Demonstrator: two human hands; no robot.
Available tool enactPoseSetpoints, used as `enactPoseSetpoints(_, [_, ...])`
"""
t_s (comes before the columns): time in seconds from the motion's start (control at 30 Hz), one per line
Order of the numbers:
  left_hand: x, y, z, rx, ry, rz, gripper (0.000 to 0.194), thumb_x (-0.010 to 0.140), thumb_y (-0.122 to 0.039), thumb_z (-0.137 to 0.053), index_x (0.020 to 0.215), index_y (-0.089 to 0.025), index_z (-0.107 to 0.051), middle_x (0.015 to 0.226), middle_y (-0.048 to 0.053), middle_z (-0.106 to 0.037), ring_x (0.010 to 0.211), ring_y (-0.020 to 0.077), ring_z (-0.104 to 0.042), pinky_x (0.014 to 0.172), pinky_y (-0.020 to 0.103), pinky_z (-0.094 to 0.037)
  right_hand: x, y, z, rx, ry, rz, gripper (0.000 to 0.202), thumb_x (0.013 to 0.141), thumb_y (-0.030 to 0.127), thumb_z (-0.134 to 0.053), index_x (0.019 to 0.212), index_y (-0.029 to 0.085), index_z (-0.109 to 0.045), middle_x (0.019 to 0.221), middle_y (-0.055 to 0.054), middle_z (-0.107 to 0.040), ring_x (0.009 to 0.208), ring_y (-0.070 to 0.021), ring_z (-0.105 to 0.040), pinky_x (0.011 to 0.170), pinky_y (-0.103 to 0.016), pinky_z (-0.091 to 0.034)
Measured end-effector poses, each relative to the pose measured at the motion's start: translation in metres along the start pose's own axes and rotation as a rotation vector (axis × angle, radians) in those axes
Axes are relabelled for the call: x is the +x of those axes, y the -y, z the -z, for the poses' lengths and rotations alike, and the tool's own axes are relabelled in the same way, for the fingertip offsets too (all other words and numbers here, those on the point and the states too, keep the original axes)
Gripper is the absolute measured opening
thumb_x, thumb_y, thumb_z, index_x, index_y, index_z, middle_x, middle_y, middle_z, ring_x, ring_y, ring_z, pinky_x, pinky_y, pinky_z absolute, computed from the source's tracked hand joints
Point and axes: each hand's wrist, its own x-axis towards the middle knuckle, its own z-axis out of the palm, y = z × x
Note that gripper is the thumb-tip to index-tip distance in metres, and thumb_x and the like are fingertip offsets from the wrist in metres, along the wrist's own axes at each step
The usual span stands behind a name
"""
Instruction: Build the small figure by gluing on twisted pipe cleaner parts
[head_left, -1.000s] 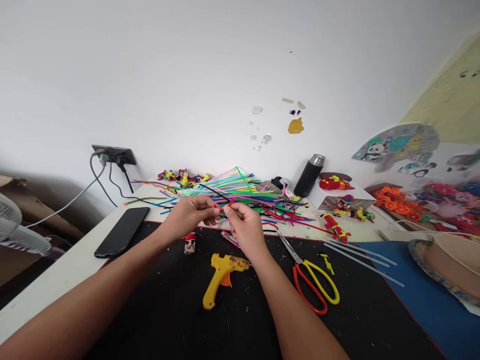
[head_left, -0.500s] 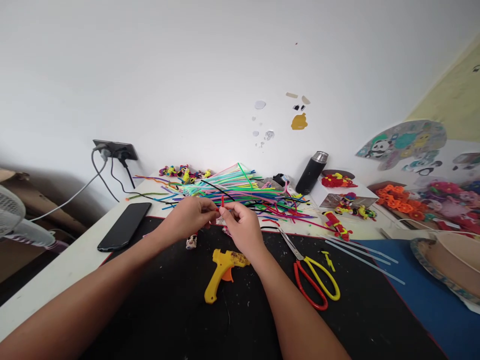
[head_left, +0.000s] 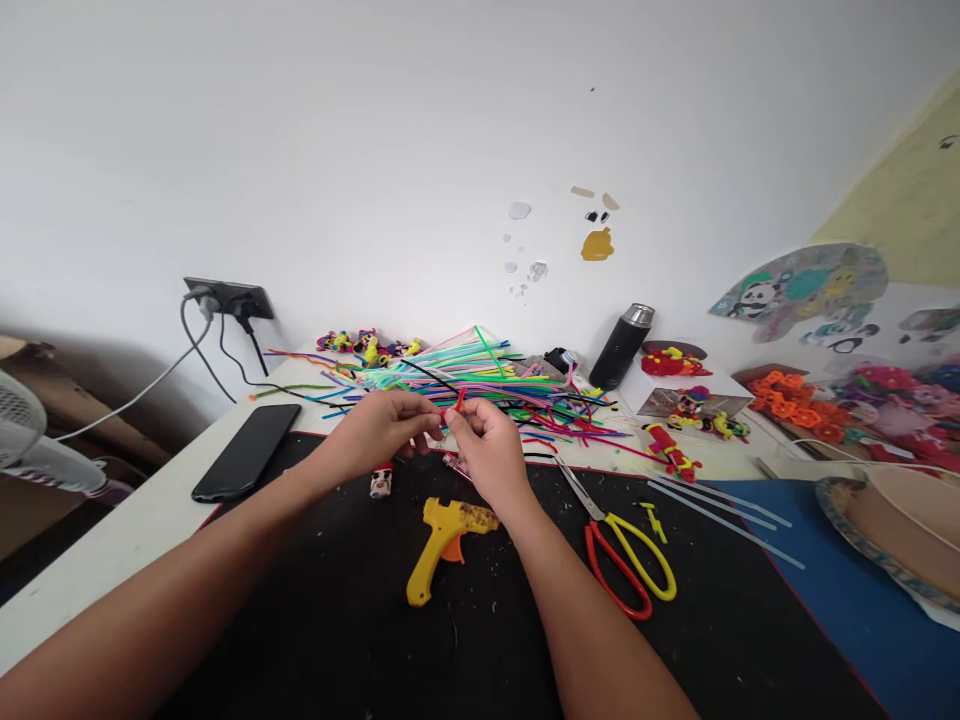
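A short red pipe cleaner [head_left: 460,398] is pinched between my two hands over the back edge of the black mat. The fingertips of my left hand [head_left: 390,428] close on its left end, while my right hand [head_left: 486,445] grips it with thumb and forefinger; most of the piece is hidden by fingers. Below my left hand stands a small figure head [head_left: 381,481] with a painted face and red top. A yellow glue gun [head_left: 442,545] lies under my right hand. Scissors [head_left: 611,540] with one red and one yellow handle rest open at the right.
Behind my hands spreads a pile of colourful pipe cleaners [head_left: 480,375]. A phone [head_left: 247,452] lies at the left. Clear glue sticks [head_left: 727,520], a black flask [head_left: 621,345] and small pipe-cleaner figures [head_left: 671,450] are to the right. A round basket [head_left: 847,510] sits far right.
The red pipe cleaner, upright before, now tilts to the right and shows a bent shape. My hands have shifted slightly around it; the other things stay put.
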Motion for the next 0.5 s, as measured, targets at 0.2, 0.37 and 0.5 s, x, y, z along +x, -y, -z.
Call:
enactPoseSetpoints(0.2, [0.0017, -0.0049, 0.0047, -0.185, 0.051, 0.021, 0.036, 0.076, -0.056, -0.082, 0.078, -0.021, -0.076, 0.076, 0.005, -0.078, 0.057, 0.017, -0.067, 0.05, 0.024, -0.052, 0.0014, 0.0022, -0.0005, 0.203, 0.053, -0.086, 0.033, 0.085, 0.052, -0.073, 0.084, 0.022, -0.061, 0.046, 0.01, -0.048, 0.035, -0.0088, -0.037, 0.038, -0.023, -0.028])
enactPoseSetpoints(0.37, [0.0016, 0.0009, 0.0034, -0.208, 0.108, 0.044, 0.034, 0.073, -0.053, -0.085, 0.082, -0.022, -0.078, 0.081, 0.006, -0.08, 0.062, 0.019, -0.071, 0.051, 0.024, -0.054, 0.0019, 0.0045, 0.0003, 0.308, 0.03, -0.131, 0.031, 0.083, 0.049, -0.075, 0.086, 0.021, -0.062, 0.046, 0.011, -0.048, 0.035, -0.0074, -0.037, 0.036, -0.021, -0.024])
enactPoseSetpoints(0.5, [0.0005, 0.0009, 0.0014, -0.239, 0.118, 0.054, 0.036, 0.074, -0.055, -0.085, 0.081, -0.02, -0.076, 0.078, 0.004, -0.079, 0.061, 0.0173, -0.07, 0.051, 0.023, -0.053, 0.0023, 0.0028, -0.0008, 0.336, 0.041, -0.135, 0.03, 0.083, 0.047, -0.076, 0.084, 0.02, -0.061, 0.046, 0.011, -0.048, 0.034, -0.0062, -0.036, 0.036, -0.02, -0.024])
